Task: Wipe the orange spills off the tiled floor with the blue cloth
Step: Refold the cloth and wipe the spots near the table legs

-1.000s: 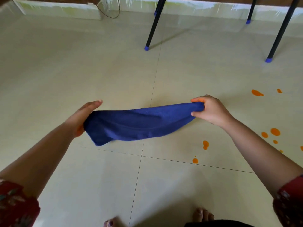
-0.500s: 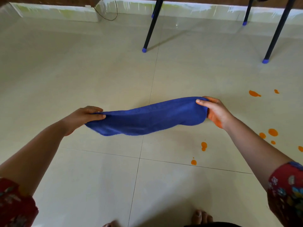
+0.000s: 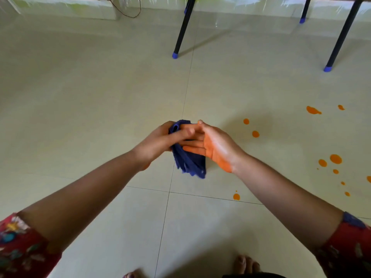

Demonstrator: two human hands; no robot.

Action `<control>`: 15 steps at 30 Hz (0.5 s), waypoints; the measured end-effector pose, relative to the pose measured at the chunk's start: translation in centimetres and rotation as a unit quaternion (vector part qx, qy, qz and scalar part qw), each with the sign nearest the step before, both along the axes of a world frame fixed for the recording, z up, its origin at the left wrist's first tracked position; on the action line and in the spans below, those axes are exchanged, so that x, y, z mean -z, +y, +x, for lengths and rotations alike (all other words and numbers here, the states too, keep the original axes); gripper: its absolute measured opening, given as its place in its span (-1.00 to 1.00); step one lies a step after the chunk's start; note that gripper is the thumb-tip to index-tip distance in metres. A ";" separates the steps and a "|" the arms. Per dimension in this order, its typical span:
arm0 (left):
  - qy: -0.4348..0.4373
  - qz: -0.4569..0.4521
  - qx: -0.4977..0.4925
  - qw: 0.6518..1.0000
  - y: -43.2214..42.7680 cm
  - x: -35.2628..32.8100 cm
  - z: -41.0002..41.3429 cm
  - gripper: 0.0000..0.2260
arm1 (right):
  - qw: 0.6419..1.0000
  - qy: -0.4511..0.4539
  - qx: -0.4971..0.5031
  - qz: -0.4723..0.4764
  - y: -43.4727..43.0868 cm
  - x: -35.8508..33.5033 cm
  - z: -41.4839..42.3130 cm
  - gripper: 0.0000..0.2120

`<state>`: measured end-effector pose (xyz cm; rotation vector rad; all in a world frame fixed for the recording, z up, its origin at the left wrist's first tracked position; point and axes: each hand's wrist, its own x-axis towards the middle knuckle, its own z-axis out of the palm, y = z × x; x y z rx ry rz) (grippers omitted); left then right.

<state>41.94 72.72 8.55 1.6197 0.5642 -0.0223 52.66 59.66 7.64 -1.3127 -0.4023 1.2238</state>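
Hands together above the pale tiled floor: left hand grips the bunched blue terry cloth, and right hand presses flat-fingered against it. Round orange spills dot the tiles to the right, so wiping seems unstarted.

Spreads as a pale, glossy tiled floor, bears orange spills scattered right of the grout crossing, mostly beyond it, and carries two black legs with blue caps far beyond that crossing, bare toes nearer.

bunched blue cloth hanging in folds, orange spills dotting tiled floor
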 end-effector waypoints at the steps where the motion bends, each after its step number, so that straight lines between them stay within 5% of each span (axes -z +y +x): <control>1: -0.008 0.017 0.000 1.000 -0.2 -0.1 0.1 -0.85 | 1.000 -0.019 -0.009 0.001 -0.1 -0.2 0.2 -0.62; 5: -0.031 0.040 -0.057 0.997 0.4 0.2 -0.4 -0.85 | 0.966 -0.241 0.097 -0.016 -0.9 0.6 2.8 -0.77; 6: -0.039 0.038 -0.044 0.998 0.5 0.1 -0.5 -0.83 | 0.946 -0.312 0.082 -0.014 -1.4 1.0 3.8 -0.66; 9: -0.072 0.012 -0.020 0.997 0.7 -0.2 -1.0 -0.83 | 0.903 -0.398 -0.138 -0.089 -2.4 2.2 5.3 -0.29; 13: -0.062 0.033 -0.050 0.996 2.1 0.6 -1.7 -0.78 | 0.869 -0.446 -0.113 -0.182 -3.5 2.9 6.5 -0.80; 15: -0.053 0.051 -0.051 0.996 2.8 1.3 -2.3 -0.77 | 0.878 -0.451 -0.064 -0.148 -4.1 2.4 7.0 -0.77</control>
